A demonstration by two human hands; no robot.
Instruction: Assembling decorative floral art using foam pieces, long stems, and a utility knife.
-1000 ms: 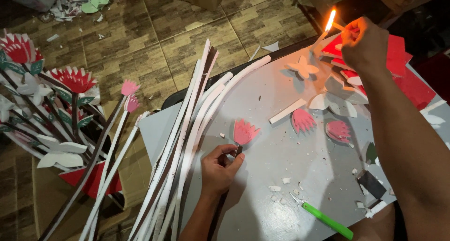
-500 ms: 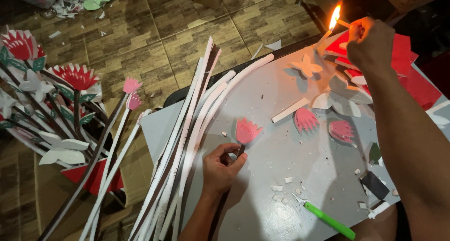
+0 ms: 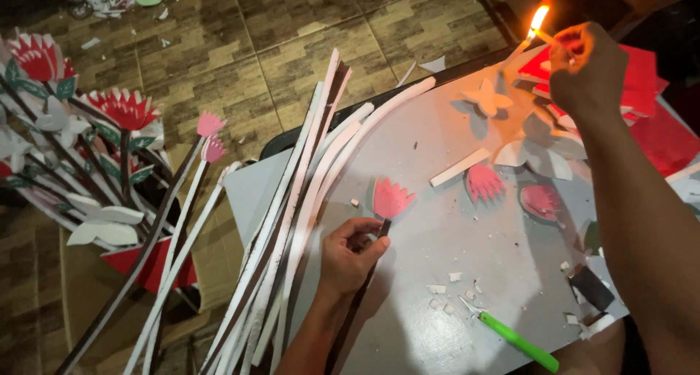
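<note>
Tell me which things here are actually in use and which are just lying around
In use: left hand gripping the pink flower stem; right hand holding a lit match.
Lying about: green-handled cutter, white foam strips, loose pink flower heads.

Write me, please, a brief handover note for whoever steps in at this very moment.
Left hand: grips the dark stem of a pink foam flower lying on the grey table.
Right hand: holds a lit match above the table's far edge.
Done: flower head sits on its stem.
Loose: two pink heads, white petals, green knife, foam strips.
Left: flame not yet at the flower.
</note>
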